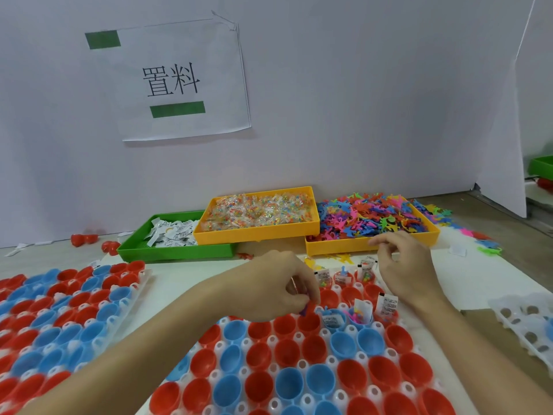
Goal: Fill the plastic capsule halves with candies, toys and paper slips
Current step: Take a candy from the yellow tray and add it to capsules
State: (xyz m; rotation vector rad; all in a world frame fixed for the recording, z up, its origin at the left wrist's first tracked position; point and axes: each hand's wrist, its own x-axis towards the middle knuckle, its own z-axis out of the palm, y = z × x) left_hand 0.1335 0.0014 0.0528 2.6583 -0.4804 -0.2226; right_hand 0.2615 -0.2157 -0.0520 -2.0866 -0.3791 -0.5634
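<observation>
A white holder tray (pixel 330 360) in front of me carries red and blue capsule halves (pixel 288 381); several at its far end hold paper slips (pixel 386 305), candy and toys. My left hand (pixel 278 290) hovers over the far rows with curled fingers pinching a small purple toy (pixel 304 310) above a red half (pixel 308 322). My right hand (pixel 404 265) is raised over the far right rows, fingers loosely curled; what it holds, if anything, does not show. Behind lie a green tray of slips (pixel 167 238), a yellow tray of candy packets (pixel 257 215) and a yellow tray of toys (pixel 371 220).
A second holder tray of red and blue halves (pixel 62 313) lies at the left. An empty white holder (pixel 526 322) sits at the right edge. Loose red halves (pixel 85 239) and scattered toys (pixel 484 244) lie by the white wall with its paper sign (pixel 176 79).
</observation>
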